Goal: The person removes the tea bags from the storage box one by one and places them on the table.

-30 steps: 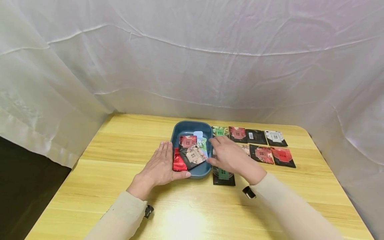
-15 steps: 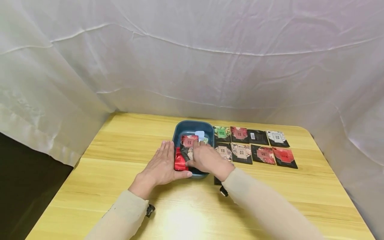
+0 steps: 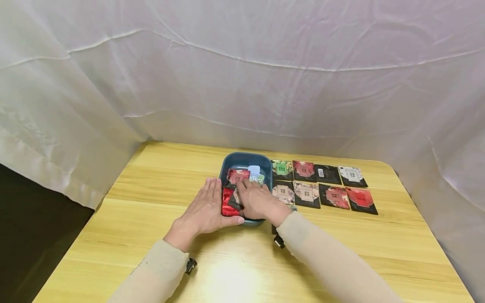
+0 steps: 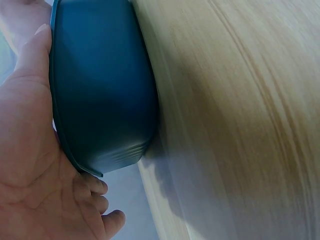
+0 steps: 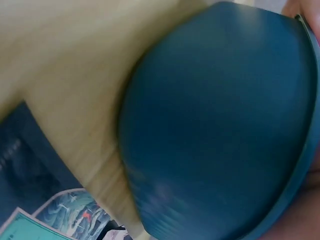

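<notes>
Packet [image 3: 235,201]: inside tub [image 3: 246,159], beneath nearer right hand [image 3: 259,202]
Left hand [image 3: 204,206]: straight-fingered against tub
Right hand's grip: cannot tell

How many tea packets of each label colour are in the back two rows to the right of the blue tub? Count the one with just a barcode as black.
Red packets: 3
Beige packets: 2
Green packet: 1
White packet: 1
Black packet: 1
Total: 8
</notes>
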`<state>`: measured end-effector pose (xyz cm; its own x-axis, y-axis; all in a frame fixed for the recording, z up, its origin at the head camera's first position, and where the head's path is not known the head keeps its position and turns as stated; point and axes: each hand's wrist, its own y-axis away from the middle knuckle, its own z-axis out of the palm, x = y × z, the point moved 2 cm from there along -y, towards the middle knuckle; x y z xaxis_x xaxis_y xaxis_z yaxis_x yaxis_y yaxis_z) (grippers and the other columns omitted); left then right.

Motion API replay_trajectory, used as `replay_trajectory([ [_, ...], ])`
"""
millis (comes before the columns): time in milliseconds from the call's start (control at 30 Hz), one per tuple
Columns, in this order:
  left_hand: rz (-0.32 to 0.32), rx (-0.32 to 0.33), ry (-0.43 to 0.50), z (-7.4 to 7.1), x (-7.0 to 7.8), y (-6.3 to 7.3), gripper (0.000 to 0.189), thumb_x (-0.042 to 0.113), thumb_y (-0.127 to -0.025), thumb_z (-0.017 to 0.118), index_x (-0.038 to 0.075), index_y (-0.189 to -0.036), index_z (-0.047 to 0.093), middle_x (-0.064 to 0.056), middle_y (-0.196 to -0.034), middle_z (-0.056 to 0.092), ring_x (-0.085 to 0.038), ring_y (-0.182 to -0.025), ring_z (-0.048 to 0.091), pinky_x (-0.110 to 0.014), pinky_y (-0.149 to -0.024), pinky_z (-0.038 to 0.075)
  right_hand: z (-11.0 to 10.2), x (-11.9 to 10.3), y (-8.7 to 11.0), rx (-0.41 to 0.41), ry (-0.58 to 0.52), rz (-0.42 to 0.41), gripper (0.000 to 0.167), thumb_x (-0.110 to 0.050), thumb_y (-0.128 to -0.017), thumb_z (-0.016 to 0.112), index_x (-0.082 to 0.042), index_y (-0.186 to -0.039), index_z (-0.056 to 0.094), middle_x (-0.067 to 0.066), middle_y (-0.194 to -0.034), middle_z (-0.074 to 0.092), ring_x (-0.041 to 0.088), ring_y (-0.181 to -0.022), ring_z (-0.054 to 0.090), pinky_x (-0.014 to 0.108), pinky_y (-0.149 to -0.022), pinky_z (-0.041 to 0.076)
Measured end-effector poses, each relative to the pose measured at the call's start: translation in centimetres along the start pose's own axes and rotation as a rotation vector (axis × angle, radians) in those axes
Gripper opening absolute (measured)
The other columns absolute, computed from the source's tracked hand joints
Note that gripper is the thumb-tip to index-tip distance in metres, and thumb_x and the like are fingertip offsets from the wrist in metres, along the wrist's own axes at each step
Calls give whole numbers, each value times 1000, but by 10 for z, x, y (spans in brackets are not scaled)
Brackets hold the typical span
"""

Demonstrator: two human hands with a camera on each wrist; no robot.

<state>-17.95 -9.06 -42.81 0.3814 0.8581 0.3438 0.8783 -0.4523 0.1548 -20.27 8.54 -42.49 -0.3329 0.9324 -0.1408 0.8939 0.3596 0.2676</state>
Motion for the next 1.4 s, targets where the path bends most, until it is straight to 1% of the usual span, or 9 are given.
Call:
replay_trajectory([
  [67,0,-2,1,0,0,0,137,90,-84,57,-8,-165,5,-27,-175,5,-40,-164,0,-52,-133,14,-1,0,0,-20,-1,-44,103,-40,-90,84,-8,-168,25,19,-172,28,39,-155,36,66,-125,29],
  [167,1,-1,0,0,1,0,138,91,-83,56,-8,-165,5,-27,-175,5,-40,-164,0,-52,-133,14,-2,1,1,-18,4,-57,104,-44,-90,83,-5,-167,25,22,-171,29,40,-156,34,62,-127,28],
  [300,-2,-1,5,1,0,0,138,90,-83,57,-8,-165,4,-27,-175,4,-40,-164,0,-52,-133,14,-4,1,0,20,-1,1,110,-59,-89,79,1,-164,27,26,-163,42,43,-150,43,56,-125,36],
  [467,-4,-4,17,1,0,0,139,90,-82,58,-7,-166,4,-26,-175,3,-40,-164,0,-52,-133,13,-4,0,-1,33,-6,77,115,-65,-85,80,2,-164,29,24,-156,53,42,-143,52,59,-117,43],
  [733,-5,-3,18,1,-1,0,140,91,-82,57,-8,-166,4,-26,-175,2,-40,-164,0,-52,-133,14,-2,0,-4,32,14,101,113,-58,-82,86,-2,-164,32,22,-159,48,41,-144,46,63,-117,41],
  [867,-2,2,16,1,-1,0,140,91,-82,57,-8,-165,5,-27,-174,3,-40,-164,0,-52,-133,14,-2,0,-4,48,37,76,113,-56,-79,89,-1,-162,36,20,-157,48,37,-141,47,60,-114,44],
  [1100,-4,3,8,1,-1,0,140,92,-81,57,-8,-165,5,-27,-175,3,-40,-164,0,-52,-133,14,-5,3,-2,75,88,24,108,-53,-75,92,-1,-156,44,18,-144,52,35,-130,51,52,-108,51],
  [1233,-6,0,12,1,0,0,139,91,-82,57,-7,-166,5,-26,-175,3,-40,-164,0,-52,-133,14,-6,6,-1,79,63,26,104,-50,-74,94,-4,-154,46,21,-143,52,37,-126,52,50,-104,54],
  [1400,-12,-2,21,1,0,1,137,88,-83,60,-6,-166,6,-25,-175,3,-40,-164,0,-52,-133,13,-6,9,-1,85,4,28,99,-39,-75,97,-6,-153,46,22,-143,51,38,-127,51,51,-102,57],
])
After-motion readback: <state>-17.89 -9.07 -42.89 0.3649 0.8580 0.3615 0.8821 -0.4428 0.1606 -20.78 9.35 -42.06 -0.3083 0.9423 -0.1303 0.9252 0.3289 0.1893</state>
